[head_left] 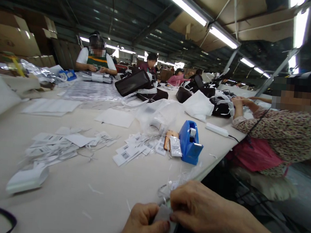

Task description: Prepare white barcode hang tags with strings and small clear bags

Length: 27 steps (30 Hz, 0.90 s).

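At the table's near edge my left hand (144, 224) pinches a small white tag (162, 214) between thumb and fingers. My right hand (191, 205) is closed at the tag's upper right side, its fingertips pressed together; a thin clear loop or string (162, 191) shows beside them, too fine to make out fully. Beyond my hands a spread of white barcode tags (127, 153) lies near a blue tape dispenser (190, 143). Further left is a larger heap of white tags with strings (52, 145), and in front of it a folded white strip (27, 179).
Dark bags (133, 82) and white wrapping (198, 105) are piled at the back of the table (104, 199). A white power strip (216, 130) lies at the right edge. One co-worker in a patterned top (287, 131) sits at right; another with a green apron (97, 63) works across the table.
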Each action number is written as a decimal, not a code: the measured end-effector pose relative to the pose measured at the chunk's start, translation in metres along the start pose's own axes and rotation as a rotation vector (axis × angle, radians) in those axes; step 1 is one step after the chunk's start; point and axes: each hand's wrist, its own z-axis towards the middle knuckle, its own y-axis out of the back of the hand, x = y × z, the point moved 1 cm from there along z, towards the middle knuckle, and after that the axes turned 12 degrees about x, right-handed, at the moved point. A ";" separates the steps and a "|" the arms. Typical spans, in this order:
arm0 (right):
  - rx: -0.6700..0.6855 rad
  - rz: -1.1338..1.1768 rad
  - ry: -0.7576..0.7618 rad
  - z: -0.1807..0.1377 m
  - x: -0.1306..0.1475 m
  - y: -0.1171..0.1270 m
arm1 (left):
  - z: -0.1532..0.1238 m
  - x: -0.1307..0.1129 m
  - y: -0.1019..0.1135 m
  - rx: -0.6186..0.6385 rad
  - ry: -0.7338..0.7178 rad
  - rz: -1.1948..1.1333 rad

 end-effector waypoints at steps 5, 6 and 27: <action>0.030 0.200 -0.083 0.006 -0.007 -0.003 | 0.000 0.005 0.003 0.013 0.008 -0.041; 0.038 0.229 -0.092 0.006 -0.008 -0.003 | 0.001 0.005 0.004 0.017 0.006 -0.051; 0.024 0.190 -0.112 0.013 -0.013 -0.019 | -0.006 -0.001 0.005 0.172 0.046 0.006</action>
